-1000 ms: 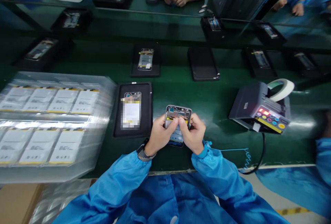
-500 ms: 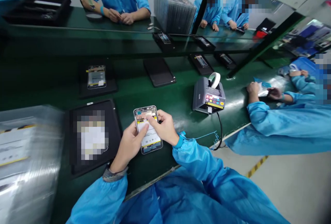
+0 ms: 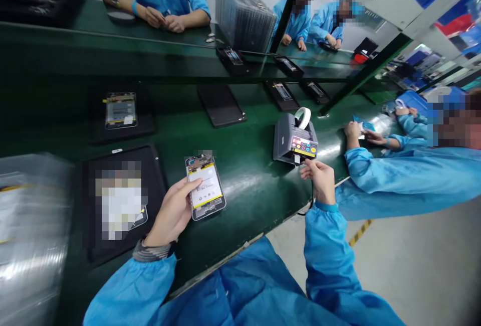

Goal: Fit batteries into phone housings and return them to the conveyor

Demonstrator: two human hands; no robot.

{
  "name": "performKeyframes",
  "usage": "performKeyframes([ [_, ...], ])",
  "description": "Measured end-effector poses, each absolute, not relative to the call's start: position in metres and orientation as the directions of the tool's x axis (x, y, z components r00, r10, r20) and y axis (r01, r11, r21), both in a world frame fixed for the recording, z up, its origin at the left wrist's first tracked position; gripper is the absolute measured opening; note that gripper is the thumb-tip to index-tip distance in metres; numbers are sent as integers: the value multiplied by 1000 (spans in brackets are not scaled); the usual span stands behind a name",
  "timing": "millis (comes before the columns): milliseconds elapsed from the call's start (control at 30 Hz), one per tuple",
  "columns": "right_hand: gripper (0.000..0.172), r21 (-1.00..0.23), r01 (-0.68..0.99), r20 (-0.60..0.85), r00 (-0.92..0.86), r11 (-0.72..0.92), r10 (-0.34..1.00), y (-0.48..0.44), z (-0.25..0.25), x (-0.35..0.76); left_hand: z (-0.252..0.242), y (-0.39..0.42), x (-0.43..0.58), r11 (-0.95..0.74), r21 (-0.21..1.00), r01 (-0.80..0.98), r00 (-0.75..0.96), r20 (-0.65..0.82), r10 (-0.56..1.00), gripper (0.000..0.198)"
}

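Observation:
My left hand (image 3: 175, 208) is closed around the left side of an opened smartphone (image 3: 206, 188), its thumb lying on the white battery. The phone's inside faces up, with a circuit board at the top and yellow strips along the battery's ends. My right hand (image 3: 319, 176) is at the front of a grey tape dispenser (image 3: 283, 140), its bent fingers slightly apart. A short white tape piece (image 3: 297, 159) sticks out of the dispenser, close to those fingertips. Whether they touch it is hard to see.
A black tray (image 3: 154, 180) with a blurred-out item lies left of the phone. Behind it another opened phone (image 3: 121, 110) rests on a dark tray. An empty-looking black tray (image 3: 221, 105) lies further back. Clear plastic trays (image 3: 33, 215) stand at left. A co-worker's sleeve (image 3: 391, 170) is at right.
My right hand has left the phone and moved right to the tape dispenser. The left hand keeps the phone, now alone. The view has shifted slightly to the right.

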State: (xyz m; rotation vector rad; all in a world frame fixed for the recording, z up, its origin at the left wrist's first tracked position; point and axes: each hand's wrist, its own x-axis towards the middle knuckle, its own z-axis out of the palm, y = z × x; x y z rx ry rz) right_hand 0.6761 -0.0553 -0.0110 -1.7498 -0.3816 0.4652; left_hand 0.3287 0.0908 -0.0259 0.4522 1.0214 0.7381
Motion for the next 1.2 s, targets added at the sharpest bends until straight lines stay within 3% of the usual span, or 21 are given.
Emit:
performKeyframes([
  [200, 38, -970, -26, -141, 869, -242, 474, -43, -9, 665, -38, 90, 326, 649, 698, -303, 402, -524, 751, 42],
  [667, 39, -978, -66, -150, 885, -200, 440, -38, -14, 661, -34, 86, 328, 586, 756, -292, 428, -445, 787, 64],
  [900, 31, -972, -58, -155, 887, -227, 434, -38, -14, 664, -35, 86, 328, 566, 768, -299, 403, -435, 805, 62],
  [1067, 23, -969, -14, -129, 878, -246, 460, -49, -13, 672, -41, 87, 327, 550, 771, -321, 422, -403, 812, 58],
  [1200, 34, -963, -1, -169, 785, -271, 596, -53, -10, 646, -45, 87, 327, 504, 798, -331, 426, -350, 834, 58],
])
